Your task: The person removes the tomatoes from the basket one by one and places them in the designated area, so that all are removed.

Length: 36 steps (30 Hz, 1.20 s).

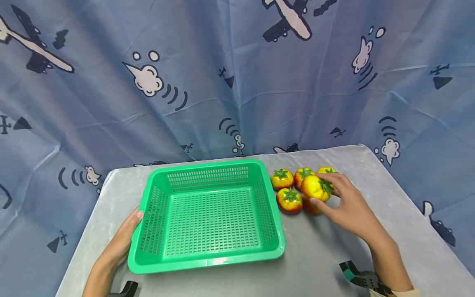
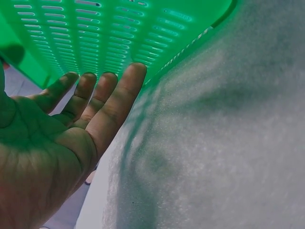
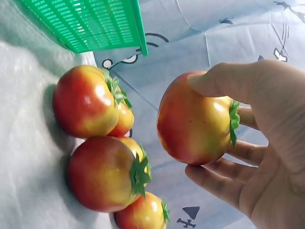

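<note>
The right hand (image 1: 349, 206) holds a red-and-yellow tomato (image 1: 316, 188), thumb and fingers curled round it; in the right wrist view the thumb presses on its upper side and the fingers (image 3: 224, 181) cup it from below, the green stalk leaves turned toward the palm. This tomato is lifted clear of the counter (image 1: 323, 255), to the right of the green basket (image 1: 208, 255) and above a cluster of other tomatoes. Of that cluster, one tomato (image 1: 281, 179) lies just beside the basket's right wall, another (image 1: 289, 201) sits in front of it, a third (image 1: 302, 175) is behind the held one, and a fourth (image 1: 326, 170) shows at the far side of the hand. A further red one is partly hidden under the held tomato.

The left hand (image 1: 124, 239) rests against the basket's left wall with its fingers (image 2: 114, 102) straight and side by side, their tips touching the plastic mesh, gripping nothing. The basket stands on the grey-covered counter, its mesh floor bare. Behind the basket hangs a blue cloth (image 1: 237, 82) printed with aeroplanes and clouds.
</note>
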Each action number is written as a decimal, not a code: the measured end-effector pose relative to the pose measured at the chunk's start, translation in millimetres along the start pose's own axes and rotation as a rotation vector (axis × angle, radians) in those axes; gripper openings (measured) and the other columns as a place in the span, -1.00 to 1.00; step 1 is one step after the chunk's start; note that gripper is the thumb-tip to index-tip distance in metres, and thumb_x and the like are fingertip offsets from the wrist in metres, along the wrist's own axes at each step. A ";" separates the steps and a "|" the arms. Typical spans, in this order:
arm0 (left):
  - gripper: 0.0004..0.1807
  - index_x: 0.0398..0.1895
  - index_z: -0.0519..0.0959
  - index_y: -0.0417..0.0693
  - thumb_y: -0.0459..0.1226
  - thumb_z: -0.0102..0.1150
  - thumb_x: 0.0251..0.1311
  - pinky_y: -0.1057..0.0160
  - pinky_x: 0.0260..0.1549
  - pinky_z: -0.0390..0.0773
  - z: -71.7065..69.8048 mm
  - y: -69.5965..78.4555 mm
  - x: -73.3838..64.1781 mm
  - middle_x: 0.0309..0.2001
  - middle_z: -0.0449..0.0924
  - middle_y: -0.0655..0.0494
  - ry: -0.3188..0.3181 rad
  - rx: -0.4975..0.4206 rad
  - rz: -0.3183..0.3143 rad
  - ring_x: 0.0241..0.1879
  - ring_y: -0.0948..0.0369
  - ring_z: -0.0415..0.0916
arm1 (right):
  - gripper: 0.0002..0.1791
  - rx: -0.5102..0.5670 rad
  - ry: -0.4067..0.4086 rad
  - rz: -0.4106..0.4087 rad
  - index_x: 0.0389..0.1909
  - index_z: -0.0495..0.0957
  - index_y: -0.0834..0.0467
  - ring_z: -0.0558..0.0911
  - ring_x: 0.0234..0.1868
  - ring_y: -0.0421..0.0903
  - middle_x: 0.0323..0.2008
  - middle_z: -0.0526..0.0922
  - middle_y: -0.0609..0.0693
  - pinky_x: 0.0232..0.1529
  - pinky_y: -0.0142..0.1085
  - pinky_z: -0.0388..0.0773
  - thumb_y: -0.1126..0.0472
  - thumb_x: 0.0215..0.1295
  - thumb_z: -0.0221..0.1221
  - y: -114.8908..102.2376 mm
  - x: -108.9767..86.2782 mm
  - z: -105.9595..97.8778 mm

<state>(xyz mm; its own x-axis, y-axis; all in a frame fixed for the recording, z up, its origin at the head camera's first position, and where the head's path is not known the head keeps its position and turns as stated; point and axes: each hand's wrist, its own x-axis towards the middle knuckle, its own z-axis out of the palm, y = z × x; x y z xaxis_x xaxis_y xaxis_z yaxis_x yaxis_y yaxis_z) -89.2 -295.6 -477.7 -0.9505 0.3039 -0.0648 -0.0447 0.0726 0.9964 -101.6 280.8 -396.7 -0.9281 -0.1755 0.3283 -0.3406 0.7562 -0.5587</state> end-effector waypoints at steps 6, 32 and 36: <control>-0.26 0.68 -0.26 -0.41 -0.06 -0.47 0.76 0.24 -0.05 0.80 1.6 -0.3 1.1 0.10 0.63 0.38 0.031 0.037 -0.018 0.01 0.28 0.74 | -0.27 -0.014 -0.014 0.037 0.40 0.45 0.20 0.56 0.26 0.30 0.31 0.49 0.27 0.08 0.34 0.66 0.23 0.24 0.51 9.9 -1.9 -3.1; -0.27 0.67 -0.29 -0.44 -0.08 -0.49 0.75 0.25 -0.01 0.80 2.8 0.8 0.4 0.10 0.63 0.44 0.008 0.017 0.001 0.04 0.27 0.74 | -0.23 -0.063 -0.083 0.177 0.46 0.38 0.31 0.48 0.26 0.45 0.34 0.41 0.45 0.10 0.43 0.62 0.10 0.35 0.45 48.4 -7.4 -16.2; -0.26 0.68 -0.28 -0.43 -0.07 -0.49 0.75 0.26 0.01 0.79 3.6 1.1 0.7 0.17 0.60 0.22 0.027 0.030 -0.016 0.06 0.28 0.73 | -0.22 -0.065 -0.087 0.178 0.46 0.37 0.33 0.47 0.26 0.45 0.34 0.41 0.47 0.11 0.42 0.61 0.08 0.36 0.44 54.2 -7.6 -14.9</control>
<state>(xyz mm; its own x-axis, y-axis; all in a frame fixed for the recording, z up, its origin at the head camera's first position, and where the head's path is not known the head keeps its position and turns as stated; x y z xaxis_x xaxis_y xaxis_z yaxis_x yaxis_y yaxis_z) -88.8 -291.9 -476.8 -0.9576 0.2770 -0.0791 -0.0514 0.1056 0.9931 -110.8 332.6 -418.2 -0.9833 -0.0871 0.1596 -0.1620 0.8185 -0.5512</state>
